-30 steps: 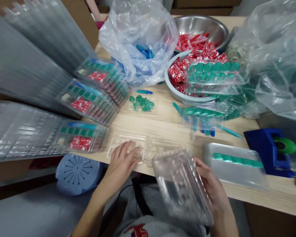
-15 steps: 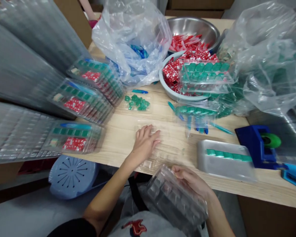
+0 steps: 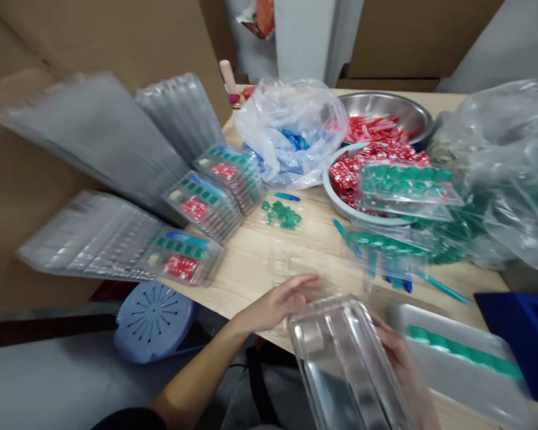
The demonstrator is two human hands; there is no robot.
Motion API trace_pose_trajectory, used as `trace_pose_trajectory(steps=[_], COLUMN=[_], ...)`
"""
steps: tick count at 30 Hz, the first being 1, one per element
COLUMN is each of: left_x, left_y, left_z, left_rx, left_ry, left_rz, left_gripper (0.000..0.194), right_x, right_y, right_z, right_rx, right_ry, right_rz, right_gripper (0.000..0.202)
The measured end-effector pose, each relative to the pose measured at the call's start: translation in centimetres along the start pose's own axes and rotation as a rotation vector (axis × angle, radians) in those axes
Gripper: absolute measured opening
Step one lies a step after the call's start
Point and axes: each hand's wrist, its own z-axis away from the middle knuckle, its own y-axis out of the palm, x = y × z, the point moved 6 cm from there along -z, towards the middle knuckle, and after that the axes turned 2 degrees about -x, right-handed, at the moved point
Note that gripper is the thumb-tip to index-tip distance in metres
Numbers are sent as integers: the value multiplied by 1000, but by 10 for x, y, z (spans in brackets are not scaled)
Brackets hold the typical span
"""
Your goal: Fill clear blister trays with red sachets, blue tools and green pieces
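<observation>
A stack of clear plastic trays [image 3: 345,358] is tilted up near the table's front edge. My right hand [image 3: 399,358] grips it along its right side, the fingers partly hidden behind the plastic. At its upper left corner is my left hand [image 3: 287,301], fingers apart and slightly blurred, holding nothing that shows. Beyond my left hand, a clear empty tray [image 3: 291,257] lies flat on the wood. Farther back, a clear tray holds small green pieces [image 3: 281,215], and a blue pen-like piece [image 3: 287,196] lies behind it.
Filled clear trays [image 3: 179,257] stand in stacks at left. A plastic bag [image 3: 291,131], a steel bowl [image 3: 385,104] and a basin [image 3: 341,206] of red packets sit at the back. At right are a grey box [image 3: 466,382] with a green strip and a blue tape dispenser [image 3: 515,340].
The view has shifted, so the table sits lower. My right hand has raised and turned the clear tray stack. My left hand has moved right from the flat tray to beside the stack.
</observation>
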Motion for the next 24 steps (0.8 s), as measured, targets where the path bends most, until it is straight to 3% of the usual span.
trace_pose_trajectory(steps=[2, 5, 7, 10, 12, 14, 18, 20, 22, 24], left_x=[-7, -17, -19, -17, -18, -27, -73, -90, -93, -86], left_y=[1, -7, -14, -28, -45, -74, -145, -169, -192, -215], left_z=[14, 33, 43, 55, 66, 84, 161, 203, 233, 251], left_rx=[111, 118, 60, -130, -323, -611, -1371, -1657, -1828, -1875], left_ry=[-47, -69, -94, -144, -148, -78, 343, 484, 448, 374], left_rz=[216, 341, 317, 245, 285, 335, 187, -11, -192, -316], left_gripper=[85, 91, 85, 67, 64, 60, 39, 38, 41, 42], right_x=[5, 4, 1, -2, -3, -4, -8, -10, -12, -13], right_y=[6, 17, 25, 34, 34, 26, -2, -10, -13, -11], right_z=[-1, -8, -12, -15, -15, -16, -19, -19, -17, -15], right_rx=[55, 115, 97, 54, 40, 20, -51, -69, -77, -72], right_ry=[-49, -88, -93, -107, -132, -162, -190, -174, -150, -138], right_rz=[30, 57, 39, 67, 102, 104, 75, 104, 156, 214], right_gripper=[29, 31, 33, 34, 35, 37, 38, 40, 42, 43])
